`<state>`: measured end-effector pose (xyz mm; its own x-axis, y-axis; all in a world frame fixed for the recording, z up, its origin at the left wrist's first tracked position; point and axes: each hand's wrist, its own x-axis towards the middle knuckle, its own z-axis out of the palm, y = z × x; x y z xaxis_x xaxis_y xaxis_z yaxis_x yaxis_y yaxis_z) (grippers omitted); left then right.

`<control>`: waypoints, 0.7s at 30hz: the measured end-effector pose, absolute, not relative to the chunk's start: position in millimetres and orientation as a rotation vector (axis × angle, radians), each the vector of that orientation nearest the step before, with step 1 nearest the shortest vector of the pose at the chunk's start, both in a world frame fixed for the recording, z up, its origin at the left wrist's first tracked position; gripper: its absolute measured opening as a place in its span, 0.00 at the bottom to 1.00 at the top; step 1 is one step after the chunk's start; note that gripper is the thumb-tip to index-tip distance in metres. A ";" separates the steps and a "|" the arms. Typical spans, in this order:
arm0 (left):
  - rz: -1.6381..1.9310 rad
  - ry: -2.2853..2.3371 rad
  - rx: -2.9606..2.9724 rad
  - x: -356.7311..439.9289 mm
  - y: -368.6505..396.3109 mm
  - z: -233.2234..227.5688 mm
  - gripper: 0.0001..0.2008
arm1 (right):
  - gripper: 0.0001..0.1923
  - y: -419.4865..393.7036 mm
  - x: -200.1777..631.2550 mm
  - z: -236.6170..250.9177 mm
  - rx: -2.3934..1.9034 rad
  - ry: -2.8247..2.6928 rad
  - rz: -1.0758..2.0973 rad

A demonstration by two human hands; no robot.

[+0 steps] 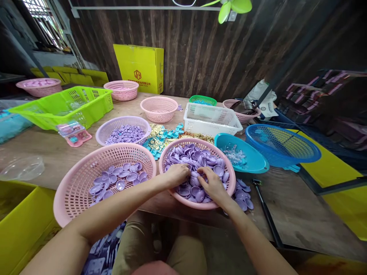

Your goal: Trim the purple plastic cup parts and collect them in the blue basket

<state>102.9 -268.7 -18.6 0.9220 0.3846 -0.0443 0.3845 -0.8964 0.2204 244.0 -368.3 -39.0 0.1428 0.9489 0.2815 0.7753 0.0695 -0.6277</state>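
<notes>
A pink basket [197, 206] right in front of me is heaped with shallow purple oval plastic pieces [195, 191], shaped like small dishes or spoon bowls. Both hands are down in this heap, close together. My left hand [180, 174] has its fingers curled in; whatever they grip is hidden. My right hand [211, 183] bends its thumb and fingers around a purple piece near the middle of the basket. To the left, a larger pink basket [74, 179] holds a looser layer of the same purple pieces, with my left forearm crossing its near edge.
Several purple pieces [243, 195] lie on the table right of the basket, beside a black stick [268, 217]. Behind stand a lilac basket [99, 133] of small purple parts, a white crate [212, 128], a turquoise scoop [243, 166], a blue basket [283, 162] and a green crate [57, 124].
</notes>
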 end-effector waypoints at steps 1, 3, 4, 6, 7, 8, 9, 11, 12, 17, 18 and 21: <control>0.019 0.598 2.840 101.8 -266.8 -18.7 0.07 | 0.08 -369.7 243.5 -37.2 -1.710 -1.634 0.315; 0.088 0.639 2.787 100.2 -263.1 -18.1 0.06 | 0.09 -372.4 242.4 -32.7 -1.664 -1.564 0.307; 0.135 0.656 2.754 99.8 -261.9 -16.9 0.06 | 0.09 -373.3 241.8 -30.3 -1.651 -1.524 0.314; 0.252 0.667 2.679 100.6 -262.3 -12.1 0.07 | 0.09 -373.7 240.5 -25.9 -1.642 -1.417 0.385; 0.315 0.654 2.637 102.2 -264.3 -8.5 0.07 | 0.11 -373.0 239.7 -24.2 -1.630 -1.350 0.464; 0.370 0.622 2.594 104.6 -267.5 -4.3 0.07 | 0.12 -371.6 238.8 -22.8 -1.601 -1.281 0.573; 0.413 0.575 2.553 108.1 -271.6 0.2 0.07 | 0.14 -369.8 237.8 -21.8 -1.554 -1.215 0.697; 0.473 0.502 2.459 117.2 -280.8 8.3 0.07 | 0.16 -366.1 236.4 -20.3 -1.423 -1.097 0.910; 0.492 0.489 2.401 122.4 -284.9 11.2 0.07 | 0.17 -364.9 236.5 -19.5 -1.368 -1.044 0.971; 0.499 0.499 2.246 138.4 -287.6 10.7 0.17 | 0.17 -374.3 261.5 -15.7 -1.379 -0.819 0.992; 0.472 0.484 2.312 137.7 -284.8 8.0 0.18 | 0.17 -379.2 272.9 -16.1 -1.407 -0.799 0.958; 0.287 0.370 2.612 129.1 -274.3 -2.2 0.19 | 0.15 -395.4 314.0 -23.2 -1.636 -0.787 0.727</control>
